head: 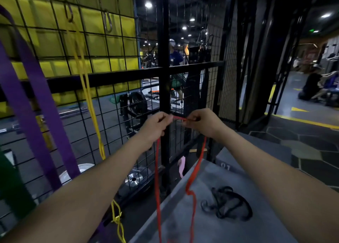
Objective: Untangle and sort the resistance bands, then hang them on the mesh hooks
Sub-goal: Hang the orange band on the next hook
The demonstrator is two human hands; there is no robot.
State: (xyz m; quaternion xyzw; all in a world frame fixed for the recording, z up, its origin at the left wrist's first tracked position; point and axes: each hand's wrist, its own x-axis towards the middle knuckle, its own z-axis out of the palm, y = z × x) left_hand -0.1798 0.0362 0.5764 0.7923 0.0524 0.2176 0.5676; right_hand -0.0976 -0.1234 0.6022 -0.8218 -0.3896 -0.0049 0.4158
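Observation:
A thin red resistance band (pixel 193 173) is stretched between my hands in front of the black wire mesh (pixel 113 103). My left hand (pixel 156 125) pinches one end of a short taut stretch and my right hand (pixel 201 122) pinches the other. Both red strands hang down below the hands. A yellow band (pixel 86 88) hangs from a metal hook (pixel 68 12) high on the mesh. Beside it a second hook (pixel 108 21) is bare. A wide purple band (pixel 31 96) hangs at the far left. A tangled black band (pixel 227 204) lies on the grey box.
The grey plyo box (pixel 211 224) stands in front of me, with a second grey box (pixel 256 154) behind it. A green shape (pixel 11 184) is at the left edge. Weight plates (pixel 134 178) lie behind the mesh. People stand in the gym beyond.

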